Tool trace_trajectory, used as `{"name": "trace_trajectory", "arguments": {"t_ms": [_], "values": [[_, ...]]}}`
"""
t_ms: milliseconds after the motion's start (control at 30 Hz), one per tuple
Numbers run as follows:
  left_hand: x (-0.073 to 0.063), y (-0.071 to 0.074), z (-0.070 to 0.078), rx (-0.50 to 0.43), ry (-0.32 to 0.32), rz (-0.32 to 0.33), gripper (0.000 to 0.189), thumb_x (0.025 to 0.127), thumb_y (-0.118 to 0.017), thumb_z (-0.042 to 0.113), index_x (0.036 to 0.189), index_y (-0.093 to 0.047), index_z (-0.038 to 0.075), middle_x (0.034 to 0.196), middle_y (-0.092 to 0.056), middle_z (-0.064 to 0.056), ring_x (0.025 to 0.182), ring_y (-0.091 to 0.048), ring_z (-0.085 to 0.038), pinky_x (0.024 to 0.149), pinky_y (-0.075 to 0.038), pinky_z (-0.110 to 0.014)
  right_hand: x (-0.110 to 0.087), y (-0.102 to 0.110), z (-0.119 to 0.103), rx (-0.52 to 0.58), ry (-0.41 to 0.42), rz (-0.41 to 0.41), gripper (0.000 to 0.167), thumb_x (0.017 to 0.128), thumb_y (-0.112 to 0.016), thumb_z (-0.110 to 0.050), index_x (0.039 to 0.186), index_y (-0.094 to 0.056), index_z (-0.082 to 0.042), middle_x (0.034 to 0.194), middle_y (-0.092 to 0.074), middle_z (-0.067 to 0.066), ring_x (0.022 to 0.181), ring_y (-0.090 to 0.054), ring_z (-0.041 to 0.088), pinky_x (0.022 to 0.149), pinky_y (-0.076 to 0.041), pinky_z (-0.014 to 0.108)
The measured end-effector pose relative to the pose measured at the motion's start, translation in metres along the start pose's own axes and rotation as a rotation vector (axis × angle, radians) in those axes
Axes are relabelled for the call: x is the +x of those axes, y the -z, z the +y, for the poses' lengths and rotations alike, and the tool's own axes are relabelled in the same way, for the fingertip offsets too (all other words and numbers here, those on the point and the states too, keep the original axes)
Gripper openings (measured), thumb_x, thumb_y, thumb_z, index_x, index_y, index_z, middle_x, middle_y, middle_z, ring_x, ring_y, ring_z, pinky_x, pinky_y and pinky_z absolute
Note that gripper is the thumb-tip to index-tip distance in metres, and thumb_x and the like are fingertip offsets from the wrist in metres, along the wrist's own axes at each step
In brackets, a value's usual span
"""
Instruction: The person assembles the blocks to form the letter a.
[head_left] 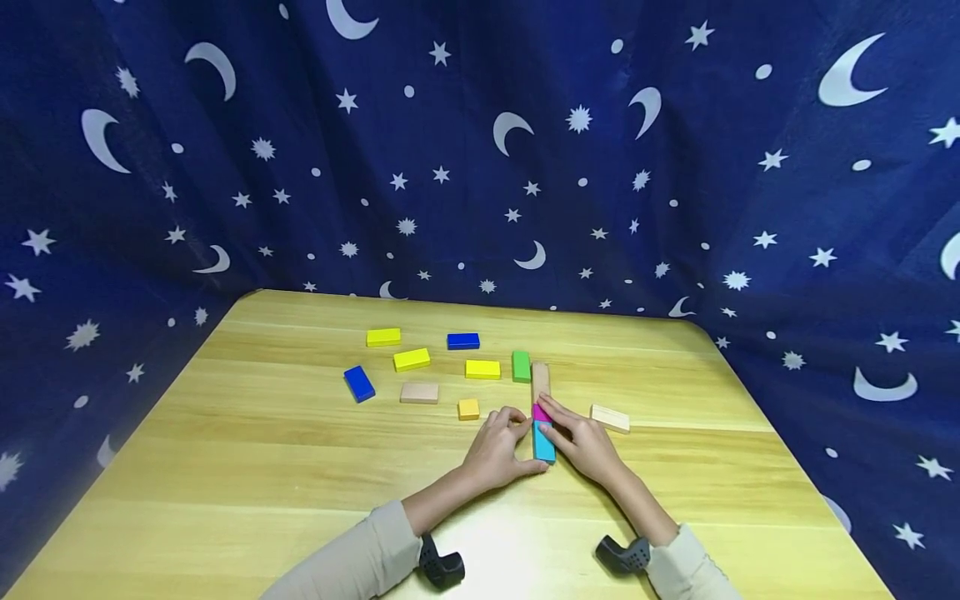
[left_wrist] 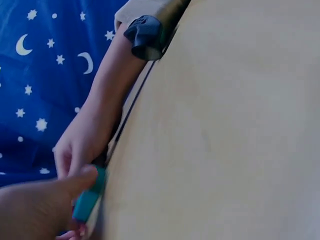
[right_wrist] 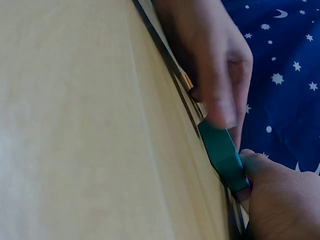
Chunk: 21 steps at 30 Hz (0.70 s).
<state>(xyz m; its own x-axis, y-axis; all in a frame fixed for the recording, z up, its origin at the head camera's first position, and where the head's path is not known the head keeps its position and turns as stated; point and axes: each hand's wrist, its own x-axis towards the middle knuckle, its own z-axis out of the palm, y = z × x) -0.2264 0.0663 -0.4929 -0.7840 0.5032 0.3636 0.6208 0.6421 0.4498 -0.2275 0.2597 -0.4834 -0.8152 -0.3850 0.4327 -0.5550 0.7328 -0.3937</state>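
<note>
A row of blocks runs away from me on the table: a light blue block (head_left: 543,442) nearest, a small magenta block (head_left: 542,412) behind it, then a beige block (head_left: 540,382). My left hand (head_left: 498,450) holds the light blue block, thumb at its near end and curled fingers along its left side. From the right, my right hand (head_left: 588,446) rests its thumb on the light blue block and its extended fingers by the magenta and beige blocks. In the right wrist view the light blue block (right_wrist: 222,152) lies between both hands. Fingers partly hide the magenta block.
A green block (head_left: 521,367) stands beside the row's far end. A pale wooden block (head_left: 610,418) lies to the right. Leftward lie a small orange block (head_left: 468,409), another beige block (head_left: 419,392), several yellow blocks (head_left: 482,369) and two dark blue blocks (head_left: 359,384).
</note>
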Motion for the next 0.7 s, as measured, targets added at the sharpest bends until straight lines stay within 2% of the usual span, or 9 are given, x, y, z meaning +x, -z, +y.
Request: {"name": "trace_trajectory", "arguments": {"t_ms": [100, 200, 267, 367, 467, 533, 700], "values": [[0.007, 0.011, -0.003, -0.132, 0.053, -0.03, 0.071, 0.076, -0.068, 0.053, 0.124, -0.058, 0.001, 0.107, -0.056, -0.005, 0.092, -0.05, -0.016, 0.076, -0.044, -0.024, -0.001, 0.0, 0.0, 0.005, 0.003, 0.0, 0.044, 0.09, -0.06, -0.024, 0.131, -0.053, -0.007, 0.133, -0.05, 0.006, 0.112, -0.052, 0.03, 0.086, -0.046, 0.046], [0.019, 0.026, -0.011, -0.227, 0.109, 0.001, 0.056, 0.081, -0.068, 0.044, 0.119, -0.062, 0.003, 0.102, -0.06, -0.005, 0.087, -0.054, -0.016, 0.072, -0.045, -0.024, -0.001, 0.001, -0.001, 0.001, 0.012, 0.003, 0.045, 0.091, -0.06, -0.024, 0.131, -0.052, -0.005, 0.133, -0.05, 0.008, 0.111, -0.053, 0.031, 0.087, -0.046, 0.045], [0.03, 0.036, -0.02, -0.24, 0.126, 0.036, 0.046, 0.083, -0.068, 0.036, 0.116, -0.064, 0.004, 0.102, -0.062, -0.007, 0.086, -0.056, -0.018, 0.072, -0.047, -0.026, -0.001, 0.001, -0.002, 0.003, 0.019, 0.006, 0.045, 0.091, -0.06, -0.024, 0.13, -0.052, -0.004, 0.132, -0.05, 0.008, 0.11, -0.053, 0.031, 0.087, -0.046, 0.045], [0.049, 0.05, -0.033, -0.2, 0.133, 0.058, 0.039, 0.083, -0.069, 0.028, 0.115, -0.065, 0.006, 0.111, -0.06, -0.01, 0.093, -0.057, -0.021, 0.077, -0.048, -0.03, -0.001, 0.001, -0.003, 0.007, 0.023, 0.013, 0.045, 0.091, -0.06, -0.023, 0.13, -0.052, -0.003, 0.132, -0.05, 0.009, 0.11, -0.053, 0.031, 0.086, -0.046, 0.045], [0.071, 0.06, -0.044, -0.147, 0.107, 0.018, 0.042, 0.082, -0.07, 0.026, 0.119, -0.062, 0.007, 0.118, -0.057, -0.011, 0.105, -0.054, -0.025, 0.087, -0.046, -0.037, -0.001, 0.002, -0.004, 0.013, 0.014, 0.011, 0.045, 0.091, -0.06, -0.023, 0.13, -0.052, -0.004, 0.133, -0.05, 0.008, 0.111, -0.053, 0.03, 0.087, -0.046, 0.045], [0.084, 0.061, -0.05, -0.122, 0.081, -0.032, 0.048, 0.081, -0.071, 0.026, 0.123, -0.059, 0.008, 0.122, -0.054, -0.01, 0.112, -0.05, -0.026, 0.093, -0.041, -0.039, -0.001, 0.002, -0.004, 0.014, 0.007, 0.005, 0.045, 0.091, -0.059, -0.024, 0.131, -0.052, -0.005, 0.133, -0.049, 0.007, 0.111, -0.053, 0.03, 0.087, -0.046, 0.045], [0.106, 0.05, -0.062, -0.08, 0.017, -0.188, 0.063, 0.08, -0.072, 0.032, 0.134, -0.049, 0.008, 0.133, -0.047, -0.01, 0.124, -0.04, -0.028, 0.104, -0.029, -0.043, -0.002, 0.004, -0.004, 0.02, -0.012, -0.009, 0.045, 0.091, -0.059, -0.026, 0.131, -0.052, -0.006, 0.133, -0.049, 0.006, 0.112, -0.052, 0.029, 0.088, -0.045, 0.046]]}}
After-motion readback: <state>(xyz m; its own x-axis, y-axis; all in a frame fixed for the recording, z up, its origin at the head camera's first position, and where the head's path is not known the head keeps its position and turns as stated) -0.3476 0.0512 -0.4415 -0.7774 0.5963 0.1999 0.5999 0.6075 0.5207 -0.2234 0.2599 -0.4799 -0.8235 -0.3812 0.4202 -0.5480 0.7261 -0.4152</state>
